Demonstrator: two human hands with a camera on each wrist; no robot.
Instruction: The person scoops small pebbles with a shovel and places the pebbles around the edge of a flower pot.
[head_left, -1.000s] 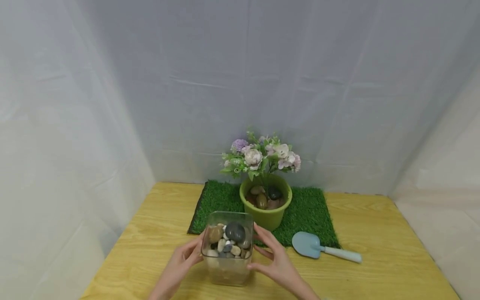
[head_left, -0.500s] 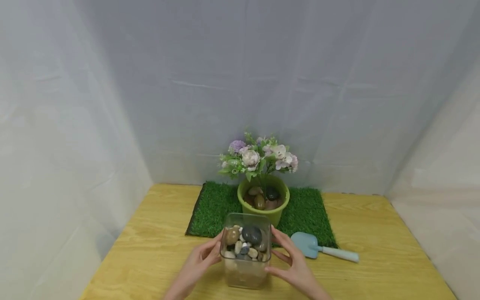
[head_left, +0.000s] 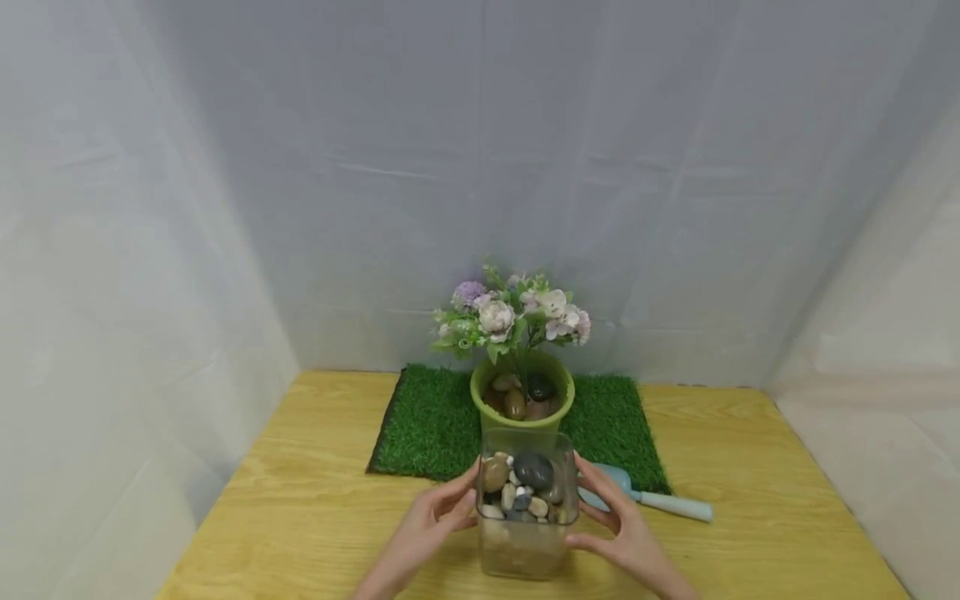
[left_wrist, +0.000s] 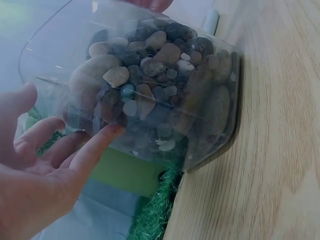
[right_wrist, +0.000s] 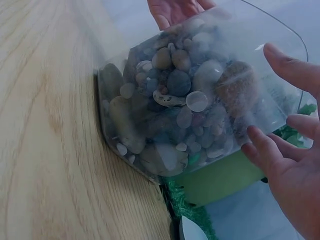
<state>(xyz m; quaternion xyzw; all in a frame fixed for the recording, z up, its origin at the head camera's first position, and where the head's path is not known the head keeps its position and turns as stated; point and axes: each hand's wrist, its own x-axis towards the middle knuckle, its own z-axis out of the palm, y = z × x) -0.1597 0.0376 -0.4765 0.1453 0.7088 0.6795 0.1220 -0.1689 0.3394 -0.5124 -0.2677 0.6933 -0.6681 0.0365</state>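
Clear, square-sided plastic container (head_left: 528, 517), rounded at the corners and open at the top, standing upright on the wooden surface (head_left: 300, 517) just in front of the grass mat (head_left: 431, 421). Filled well over halfway with smooth pebbles (head_left: 525, 487) in grey, brown, tan and white, one large dark grey stone uppermost; smaller stones seen pressed against the see-through walls in both wrist views. Flanked by two bare hands: left hand (head_left: 431, 525) with straight, spread fingers (left_wrist: 95, 147), a fingertip touching the left wall; right hand (head_left: 622, 525) likewise spread, fingers (right_wrist: 265, 147) laid against the right wall, neither hand curled round it. Directly behind, on the mat, a green flowerpot (head_left: 522, 400) holding several larger stones and a bunch of pink, white and purple flowers (head_left: 510, 317). To the right, partly hidden by the right hand, a pale blue trowel (head_left: 660, 500) lying flat, blade at the mat's front edge, handle pointing right. White cloth backdrop (head_left: 480, 167) behind and to both sides.
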